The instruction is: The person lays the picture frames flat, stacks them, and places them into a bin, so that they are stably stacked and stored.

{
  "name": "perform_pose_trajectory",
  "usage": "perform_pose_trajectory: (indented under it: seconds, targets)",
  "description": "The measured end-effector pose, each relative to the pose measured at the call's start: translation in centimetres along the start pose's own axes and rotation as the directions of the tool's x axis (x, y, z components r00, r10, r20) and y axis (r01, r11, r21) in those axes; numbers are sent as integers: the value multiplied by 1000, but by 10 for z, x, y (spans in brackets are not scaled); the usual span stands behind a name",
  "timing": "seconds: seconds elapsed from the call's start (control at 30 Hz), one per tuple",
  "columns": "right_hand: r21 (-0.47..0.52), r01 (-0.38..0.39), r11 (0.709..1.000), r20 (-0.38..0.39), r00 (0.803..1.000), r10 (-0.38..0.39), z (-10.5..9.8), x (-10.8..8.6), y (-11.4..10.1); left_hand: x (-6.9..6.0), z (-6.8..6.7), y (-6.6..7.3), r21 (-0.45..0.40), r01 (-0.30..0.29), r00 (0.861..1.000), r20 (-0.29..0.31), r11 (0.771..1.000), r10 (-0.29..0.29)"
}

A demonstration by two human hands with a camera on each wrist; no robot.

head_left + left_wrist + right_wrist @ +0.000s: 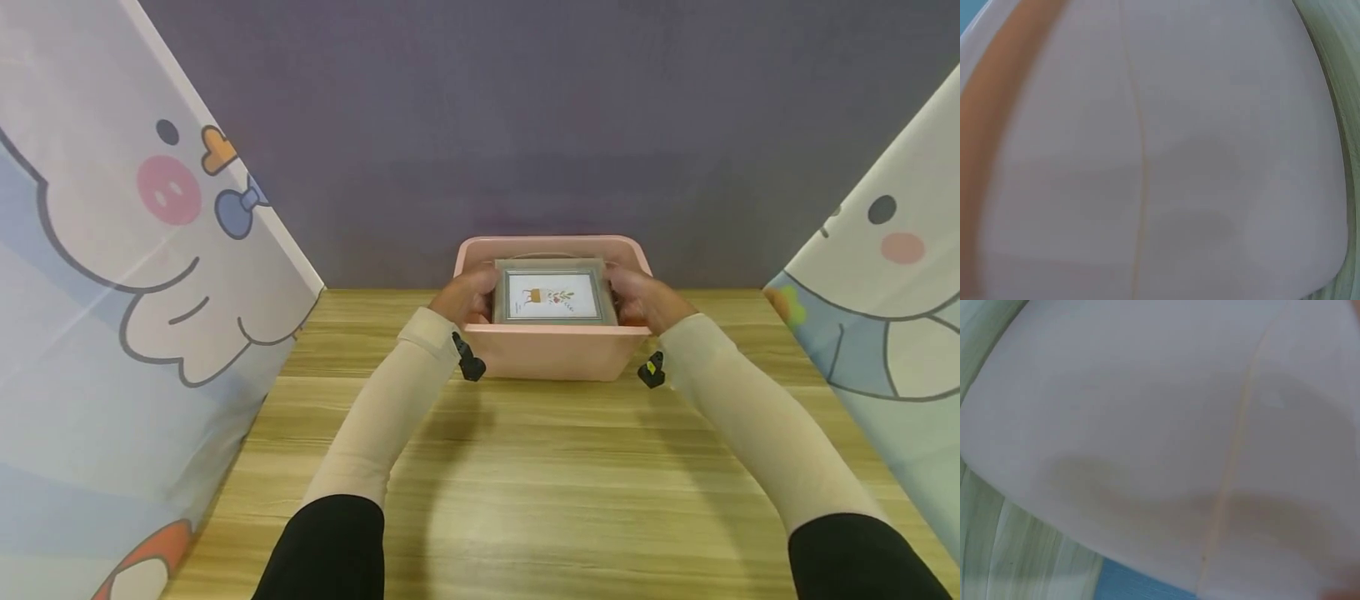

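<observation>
A picture frame [554,296] with a grey border and a small plant print lies face up in the mouth of a pink plastic bin [551,354]. At the frame's left edge, my left hand [467,295] holds it, and my right hand [647,298] grips the opposite edge. Both hands reach over the bin's side rims, so the fingertips are mostly hidden. What lies beneath the frame cannot be seen. In the left wrist view the bin's outer wall [1222,156] fills the picture. The right wrist view likewise shows the bin's wall [1135,437], close up.
The bin stands at the back of a wood-grain table [525,483], close to a dark grey back panel [525,125]. Cartoon-printed side panels slant in at the left [97,333] and right [900,275].
</observation>
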State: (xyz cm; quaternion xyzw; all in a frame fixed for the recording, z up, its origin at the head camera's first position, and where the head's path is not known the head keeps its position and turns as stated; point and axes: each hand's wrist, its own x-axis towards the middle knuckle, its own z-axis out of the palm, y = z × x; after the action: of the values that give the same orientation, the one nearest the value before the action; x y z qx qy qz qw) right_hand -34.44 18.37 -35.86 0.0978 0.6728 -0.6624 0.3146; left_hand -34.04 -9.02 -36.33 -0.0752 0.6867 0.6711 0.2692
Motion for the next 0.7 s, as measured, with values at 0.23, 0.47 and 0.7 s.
perform_pose_trajectory:
  seconds: [0.23,0.47,0.7]
  targets:
    - [-171,-89,981,71,992,102,2,1,-2,23,2,14,5,196,981,8,981,-196]
    - [-145,15,989,105,994,0,-7,20,9,5,-3,12,145,100,995,-6,984,-100]
    - [-186,154,970,-8,987,-158,-13,18,11,-16,-7,16,232,-52,998,42,971,43]
